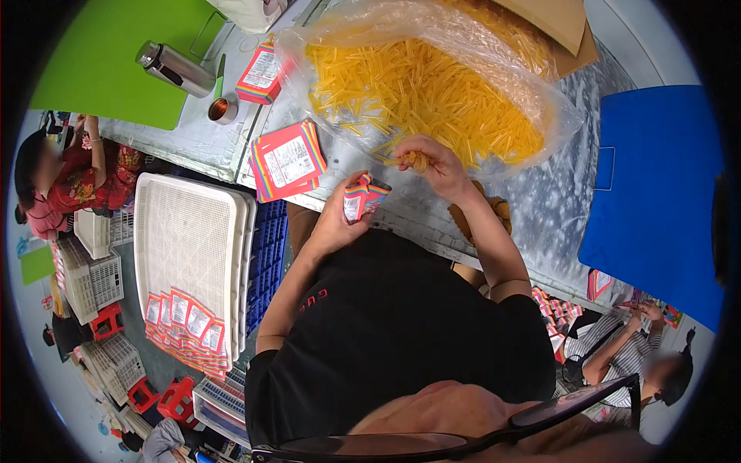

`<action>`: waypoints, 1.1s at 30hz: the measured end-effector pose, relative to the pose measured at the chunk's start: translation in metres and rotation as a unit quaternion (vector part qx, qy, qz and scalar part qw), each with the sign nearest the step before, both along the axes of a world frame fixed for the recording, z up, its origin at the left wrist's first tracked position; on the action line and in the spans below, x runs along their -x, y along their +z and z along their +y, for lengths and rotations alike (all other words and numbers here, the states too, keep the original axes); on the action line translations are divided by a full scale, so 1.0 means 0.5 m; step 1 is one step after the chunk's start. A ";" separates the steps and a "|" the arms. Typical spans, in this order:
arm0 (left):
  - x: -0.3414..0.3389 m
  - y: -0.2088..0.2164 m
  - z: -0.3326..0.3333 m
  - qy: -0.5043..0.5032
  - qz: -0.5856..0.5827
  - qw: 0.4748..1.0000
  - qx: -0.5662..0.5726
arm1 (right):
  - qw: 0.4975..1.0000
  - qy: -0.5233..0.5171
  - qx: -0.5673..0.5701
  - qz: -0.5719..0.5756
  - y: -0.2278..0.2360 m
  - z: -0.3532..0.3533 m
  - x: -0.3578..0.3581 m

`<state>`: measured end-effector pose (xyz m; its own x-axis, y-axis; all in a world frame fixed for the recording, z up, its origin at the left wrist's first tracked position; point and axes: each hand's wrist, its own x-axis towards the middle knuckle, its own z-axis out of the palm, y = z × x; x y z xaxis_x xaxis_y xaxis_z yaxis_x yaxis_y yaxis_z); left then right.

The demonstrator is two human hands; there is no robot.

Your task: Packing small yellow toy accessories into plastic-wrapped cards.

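Observation:
My left hand (333, 222) grips a small rainbow-edged packet (355, 207) with a white printed panel, and the packet bulges at its upper end. To its right, my right hand (438, 168) pinches a little bunch of yellow plastic sticks (417, 160) at the near edge of a heap. That heap of loose yellow sticks (417, 85) spills from a large clear plastic bag (567, 123) on the table. Just left of my hands lies a stack of flat packets (287, 160) in red and rainbow colours.
Behind the stack are another packet pile (261, 76), a copper-lined cup (222, 111) and a steel flask (176, 69). White trays (189, 231) with packets stand at left. A brown cloth (498, 214) lies at the table edge; a blue board (656, 193) is at right. People work on both sides.

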<state>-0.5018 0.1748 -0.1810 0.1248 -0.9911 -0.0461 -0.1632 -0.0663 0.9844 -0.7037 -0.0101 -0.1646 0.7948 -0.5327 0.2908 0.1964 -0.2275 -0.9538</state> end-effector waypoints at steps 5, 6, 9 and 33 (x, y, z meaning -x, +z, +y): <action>0.000 0.000 -0.002 -0.006 0.008 1.000 -0.005 | 0.998 0.014 -0.059 -0.005 -0.015 0.003 0.003; 0.001 0.001 -0.002 -0.006 0.008 1.000 -0.004 | 0.997 0.013 -0.075 -0.004 -0.019 0.006 0.003; 0.002 0.003 -0.003 -0.006 -0.003 1.000 -0.002 | 0.994 0.007 -0.103 0.021 -0.017 0.012 0.004; 0.003 0.009 -0.004 -0.010 -0.016 1.000 -0.010 | 1.000 -0.020 0.007 -0.006 0.016 0.029 0.010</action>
